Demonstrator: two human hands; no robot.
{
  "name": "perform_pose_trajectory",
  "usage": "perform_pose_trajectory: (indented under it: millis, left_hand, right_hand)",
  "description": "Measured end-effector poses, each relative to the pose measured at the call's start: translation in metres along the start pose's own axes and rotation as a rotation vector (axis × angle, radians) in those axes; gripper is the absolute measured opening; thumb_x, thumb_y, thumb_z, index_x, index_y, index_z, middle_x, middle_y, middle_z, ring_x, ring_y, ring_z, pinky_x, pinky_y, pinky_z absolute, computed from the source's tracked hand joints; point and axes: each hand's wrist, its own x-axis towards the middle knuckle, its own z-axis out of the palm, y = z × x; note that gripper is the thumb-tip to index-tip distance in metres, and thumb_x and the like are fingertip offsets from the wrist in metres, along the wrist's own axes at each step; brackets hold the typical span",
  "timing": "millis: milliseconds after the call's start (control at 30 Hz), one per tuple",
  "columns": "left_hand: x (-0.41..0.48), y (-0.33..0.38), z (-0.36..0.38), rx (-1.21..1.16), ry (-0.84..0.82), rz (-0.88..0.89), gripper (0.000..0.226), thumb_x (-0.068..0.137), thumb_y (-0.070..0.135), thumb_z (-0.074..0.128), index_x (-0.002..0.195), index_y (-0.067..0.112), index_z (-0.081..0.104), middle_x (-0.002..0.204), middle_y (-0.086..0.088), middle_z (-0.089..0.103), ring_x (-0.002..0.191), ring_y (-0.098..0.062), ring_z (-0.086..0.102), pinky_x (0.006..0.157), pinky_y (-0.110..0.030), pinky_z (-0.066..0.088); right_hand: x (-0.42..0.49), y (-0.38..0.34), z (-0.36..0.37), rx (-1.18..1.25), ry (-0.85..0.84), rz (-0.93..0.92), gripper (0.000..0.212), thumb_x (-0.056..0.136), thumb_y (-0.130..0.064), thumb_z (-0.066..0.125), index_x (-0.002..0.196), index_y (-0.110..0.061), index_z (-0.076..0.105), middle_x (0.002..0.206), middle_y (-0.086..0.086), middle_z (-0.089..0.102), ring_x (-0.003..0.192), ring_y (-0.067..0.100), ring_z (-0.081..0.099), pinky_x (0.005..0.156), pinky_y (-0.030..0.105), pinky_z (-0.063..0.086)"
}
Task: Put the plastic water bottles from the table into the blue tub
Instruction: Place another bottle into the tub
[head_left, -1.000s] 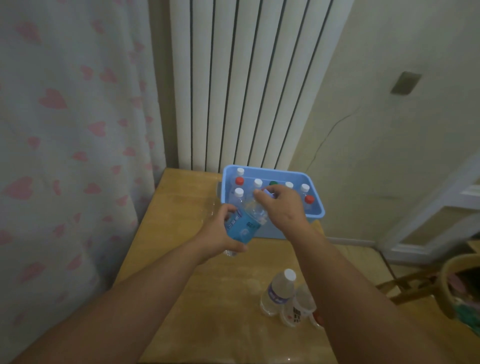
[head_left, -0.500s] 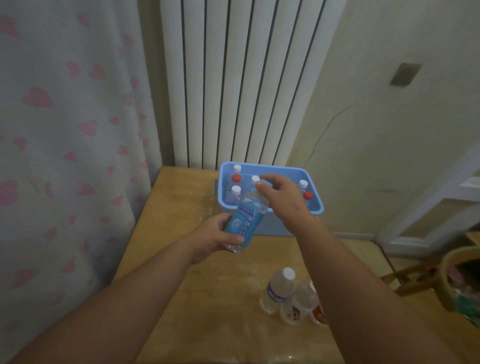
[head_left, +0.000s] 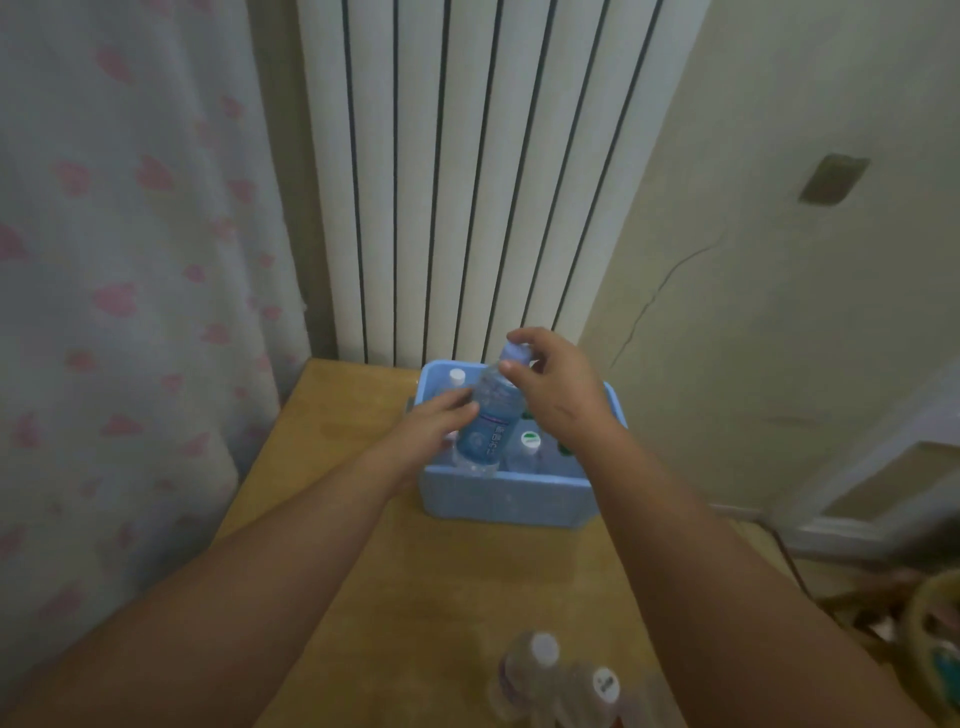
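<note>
Blue-labelled bottle (head_left: 488, 415) held tilted in both hands, its base down inside the near-left corner of the blue tub (head_left: 506, 501).
The left hand (head_left: 434, 421) curls round its body; the right hand (head_left: 556, 384) pinches the neck by the cap; capped bottles fill the tub beside it; two more bottles (head_left: 530, 670) stand near the table's (head_left: 441, 597) front edge, well apart from the tub.

1. The tub (head_left: 506, 501) sits at the far end of the surface (head_left: 467, 582), just before the radiator (head_left: 467, 182). A curtain (head_left: 130, 260) hangs to the left.
2. A water bottle (head_left: 488, 421) leans with its base in the tub's near-left part. The left hand (head_left: 434, 421) is on its left side and the right hand (head_left: 556, 387) is at its cap.
3. A corner bottle (head_left: 457, 376) stands behind it in the tub, and a neighbouring bottle (head_left: 530, 441) stands to its right.
4. Two blurred near bottles (head_left: 530, 670), perhaps more, stand at the surface's near edge, right of centre.
</note>
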Motion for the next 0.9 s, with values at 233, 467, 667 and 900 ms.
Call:
perform_pose_trajectory:
  millis: [233,467,667,900]
  left_hand:
    - [0.094,0.053,0.020,0.082,0.034,0.068,0.065,0.088,-0.013,0.052,0.144,0.019,0.044,0.135,0.005,0.054,0.125,-0.012,0.049,0.104,-0.035,0.044]
    - [0.161,0.075,0.018,0.378,0.017,0.098,0.059,0.073,0.004,0.076,0.125,0.027,0.059,0.112,0.004,0.067,0.103,-0.011,0.064,0.085,-0.028,0.054]
    - [0.206,0.051,-0.004,0.598,0.041,0.054,0.056,0.069,0.026,0.084,0.119,0.027,0.062,0.103,0.008,0.067,0.095,-0.011,0.064,0.085,-0.033,0.054]
    - [0.245,0.003,-0.020,0.759,0.005,0.011,0.051,0.068,0.036,0.082,0.115,0.031,0.061,0.096,0.009,0.066,0.089,-0.013,0.063,0.075,-0.030,0.052]
  right_hand:
    - [0.081,0.029,-0.029,-0.031,-0.004,-0.023,0.034,0.087,-0.036,0.064,0.120,-0.034,0.058,0.112,-0.008,0.064,0.091,0.013,0.061,0.083,0.034,0.052]
    - [0.135,0.048,-0.014,-0.037,-0.053,-0.008,0.034,0.084,-0.033,0.067,0.117,-0.036,0.059,0.104,-0.008,0.064,0.091,0.016,0.063,0.083,0.037,0.054]
    - [0.164,0.067,0.015,-0.057,-0.077,0.042,0.033,0.083,-0.029,0.069,0.113,-0.037,0.059,0.103,-0.006,0.067,0.090,0.016,0.063,0.077,0.030,0.051]
    - [0.185,0.100,0.059,-0.130,-0.148,0.115,0.033,0.085,-0.024,0.066,0.115,-0.034,0.059,0.102,-0.001,0.066,0.091,0.018,0.061,0.072,0.025,0.042]
